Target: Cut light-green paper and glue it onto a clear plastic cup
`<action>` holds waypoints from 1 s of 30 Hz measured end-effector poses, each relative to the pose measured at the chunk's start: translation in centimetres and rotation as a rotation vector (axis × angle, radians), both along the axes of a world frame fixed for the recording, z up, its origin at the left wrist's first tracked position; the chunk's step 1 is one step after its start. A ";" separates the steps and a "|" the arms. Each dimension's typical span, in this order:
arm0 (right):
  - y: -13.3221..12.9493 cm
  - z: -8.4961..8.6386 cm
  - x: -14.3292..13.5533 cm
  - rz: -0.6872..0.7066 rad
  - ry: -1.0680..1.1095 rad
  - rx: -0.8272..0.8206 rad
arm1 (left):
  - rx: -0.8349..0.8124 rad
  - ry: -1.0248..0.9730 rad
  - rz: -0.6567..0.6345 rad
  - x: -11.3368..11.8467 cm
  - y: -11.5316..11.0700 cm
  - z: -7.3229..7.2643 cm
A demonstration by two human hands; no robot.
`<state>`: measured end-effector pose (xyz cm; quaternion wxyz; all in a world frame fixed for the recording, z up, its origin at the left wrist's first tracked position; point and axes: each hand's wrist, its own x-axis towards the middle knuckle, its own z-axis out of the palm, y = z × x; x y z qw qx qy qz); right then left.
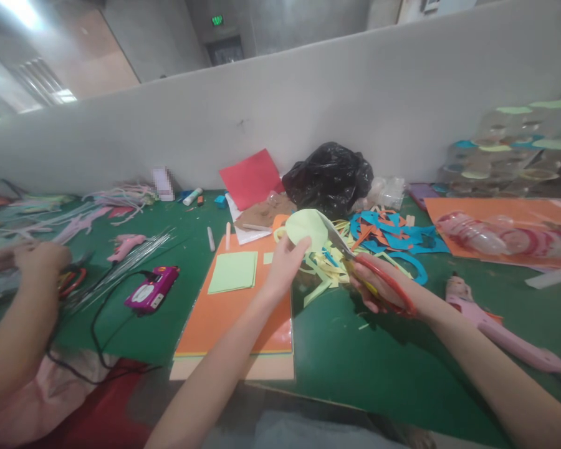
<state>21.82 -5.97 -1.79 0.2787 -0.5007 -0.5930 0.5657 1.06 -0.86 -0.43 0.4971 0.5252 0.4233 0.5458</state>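
Observation:
My left hand (287,259) pinches a pale green paper disc (306,227) by its lower edge, above the table. In my right hand (371,284) is a pair of scissors (393,284) with red and yellow handles; the blades point up and left, meeting the disc's right edge. Beneath them lies a heap of yellow, orange and blue paper scraps (330,268). To the left, a stack of green paper squares (232,272) rests on orange sheets (243,324).
A pink glue gun (500,333) lies at the right, near plastic bottles (509,237) on an orange sheet. A black plastic bag (330,178) sits against the partition. At left are a purple power box (153,289), a smaller glue gun (125,247) and a co-worker's hands (42,255).

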 end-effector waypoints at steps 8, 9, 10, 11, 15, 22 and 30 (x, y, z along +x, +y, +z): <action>-0.5 0.9 -1.1 -0.054 0.137 -0.058 | 0.009 -0.115 0.006 -0.1 0.7 -1.1; -0.5 0.9 -1.1 -0.055 0.145 -0.056 | 0.012 -0.120 0.005 0.0 0.7 -1.3; -0.5 0.8 -1.1 -0.054 0.153 -0.054 | 0.012 -0.125 0.004 0.0 0.8 -1.4; -0.6 0.7 -1.1 -0.056 0.160 -0.055 | 0.007 -0.131 0.000 0.0 0.9 -1.5; -0.6 0.2 -1.3 -0.104 0.140 -0.094 | -0.023 -0.179 -0.029 0.5 0.9 -1.7; -0.6 0.2 -1.7 -0.120 0.095 -0.132 | -0.129 -0.349 -0.105 1.3 0.1 -0.6; -0.7 0.2 -0.4 0.058 0.014 0.058 | -0.080 -0.173 -0.056 0.8 0.4 -1.4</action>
